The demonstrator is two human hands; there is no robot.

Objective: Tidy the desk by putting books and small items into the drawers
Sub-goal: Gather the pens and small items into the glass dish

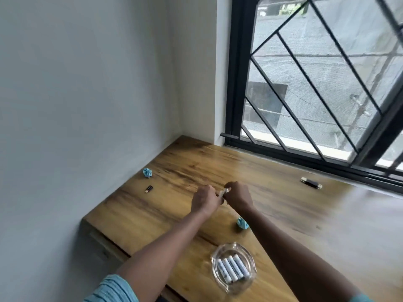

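Between curled fingertips at mid-desk [283, 214]: small pale item [224, 192], blurred, possibly a battery. Left hand [205, 198] and right hand [238, 196] each pinch one end, fingers narrow. Judged light, rigid and smooth, so it is best held across the barrel; a tip grip may let it slip. From the hands: blue paper wad [242, 223] at 5 o'clock, glass ashtray [237, 289] holding white batteries [232, 268] at 6, dark cell [149, 189] at 9, second wad [147, 172] at 10, dark stick [310, 183] at 3.

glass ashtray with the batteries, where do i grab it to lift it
Pinch the thick rim of the glass ashtray on its near side, coming from above. It sits flat and open-topped, so a level lift probably keeps the batteries in.
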